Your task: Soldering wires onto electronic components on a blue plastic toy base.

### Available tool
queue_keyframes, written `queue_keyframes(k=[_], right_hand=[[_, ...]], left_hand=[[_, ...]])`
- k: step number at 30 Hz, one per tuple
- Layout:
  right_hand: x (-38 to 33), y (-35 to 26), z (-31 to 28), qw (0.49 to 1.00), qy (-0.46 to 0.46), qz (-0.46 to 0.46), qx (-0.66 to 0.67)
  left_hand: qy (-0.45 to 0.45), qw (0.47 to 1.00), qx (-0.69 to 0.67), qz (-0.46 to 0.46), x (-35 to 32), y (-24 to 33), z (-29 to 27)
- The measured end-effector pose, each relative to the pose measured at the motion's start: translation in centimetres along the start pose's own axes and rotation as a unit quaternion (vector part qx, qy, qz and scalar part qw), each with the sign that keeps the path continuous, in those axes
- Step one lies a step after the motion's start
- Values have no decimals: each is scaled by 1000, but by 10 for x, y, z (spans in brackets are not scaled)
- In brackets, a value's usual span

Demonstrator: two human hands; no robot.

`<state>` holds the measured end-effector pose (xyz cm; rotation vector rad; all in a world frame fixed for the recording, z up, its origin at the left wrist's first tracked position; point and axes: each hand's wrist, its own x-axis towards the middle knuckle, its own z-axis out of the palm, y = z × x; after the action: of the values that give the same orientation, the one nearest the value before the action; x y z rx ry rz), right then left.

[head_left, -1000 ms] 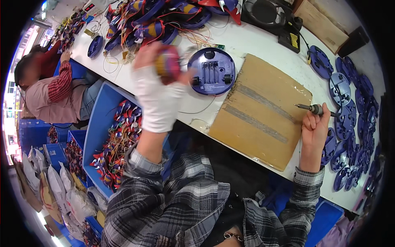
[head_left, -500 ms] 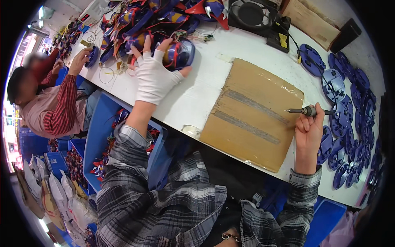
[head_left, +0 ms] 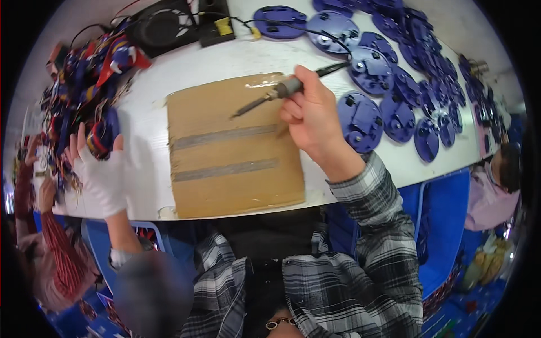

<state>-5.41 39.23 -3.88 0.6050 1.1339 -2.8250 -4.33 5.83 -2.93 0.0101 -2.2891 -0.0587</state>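
My left hand, in a white fingerless glove, lies at the left with its fingers spread. Its fingertips are around a purple, red and yellow rounded part at the edge of a pile of similar wired parts. Whether they touch it, I cannot tell. My bare right hand is closed round the grey grip of a soldering iron. The iron's tip points down and left above a brown cardboard sheet with two grey strips across it.
Many purple oval plates cover the right side of the white table. A black fan and a yellow sponge stand at the back. Blue bins are below the front edge. A co-worker's striped sleeve shows at left.
The view has swung to the right. My right hand has brought the soldering iron from the cardboard's right edge to above its far part. My left hand stays by the pile, fingers still spread.
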Motion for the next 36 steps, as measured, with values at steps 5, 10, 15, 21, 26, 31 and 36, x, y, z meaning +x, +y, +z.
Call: queue_keyframes(k=[5, 10, 15, 21, 26, 31, 36], right_hand=[[20, -30, 8, 997, -55, -44, 6], [36, -65, 20, 990, -136, -20, 46], [34, -84, 0, 980, -187, 26, 57], [1, -59, -4, 980, -179, 53, 72], [-1, -30, -8, 987, -136, 62, 54], [3, -18, -13, 993, -103, 49, 30], [8, -14, -21, 994, -105, 38, 13]], left_hand=[[-250, 891, -337, 173, -7, 182, -9], [-364, 774, -457, 245, -21, 304, 29], [-465, 739, -417, 250, -6, 304, 12], [-249, 928, -264, 85, -14, 167, -25], [-432, 886, -168, 0, -37, 100, -70], [-329, 889, -250, 198, -19, 105, -66], [-355, 821, -380, 234, -36, 130, -34]])
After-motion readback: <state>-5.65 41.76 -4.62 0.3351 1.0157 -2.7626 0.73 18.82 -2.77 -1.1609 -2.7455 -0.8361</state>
